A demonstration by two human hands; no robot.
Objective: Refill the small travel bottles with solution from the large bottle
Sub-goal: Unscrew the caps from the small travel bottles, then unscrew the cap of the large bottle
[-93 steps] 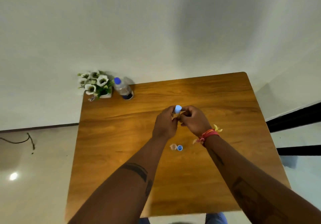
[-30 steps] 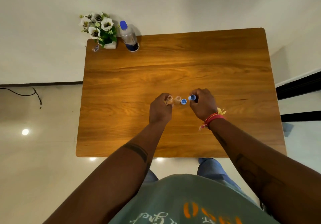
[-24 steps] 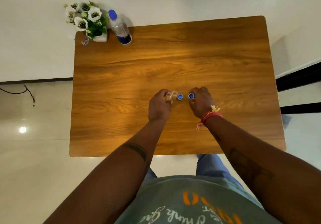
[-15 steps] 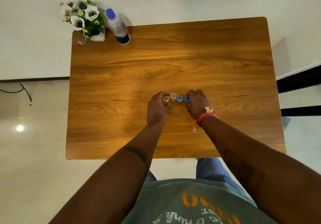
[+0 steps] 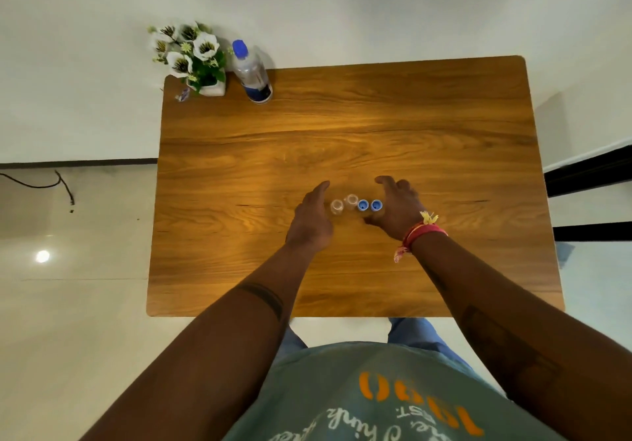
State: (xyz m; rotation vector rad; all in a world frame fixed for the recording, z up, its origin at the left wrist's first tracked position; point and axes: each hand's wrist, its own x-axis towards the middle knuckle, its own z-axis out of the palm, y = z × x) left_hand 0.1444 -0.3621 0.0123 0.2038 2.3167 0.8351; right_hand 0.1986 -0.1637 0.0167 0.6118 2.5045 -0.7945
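Both hands have released the items since the previous frame: left hand (image 5: 313, 216) and right hand (image 5: 396, 208) rest spread, empty, flanking two uncapped small travel bottles (image 5: 343, 203) and two blue caps (image 5: 369, 205) mid-counter (image 5: 376, 126). Large bottle (image 5: 253, 73) stands at the far-left corner.

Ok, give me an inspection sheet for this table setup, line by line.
Surface: wooden table, mostly bare, glare patch mid-top.
Job's things: two small clear bottles uncapped and upright, side by side mid-table; two blue caps just to their right; large bottle with blue cap on, upright at the far left corner.
Clutter: potted white flowers beside the large bottle; small wrapper by the pot.
Hands: left hand and right hand open, flanking the row, holding nothing.
Cables: black cable on the floor, left.
Surroundings: white wall, glossy floor.
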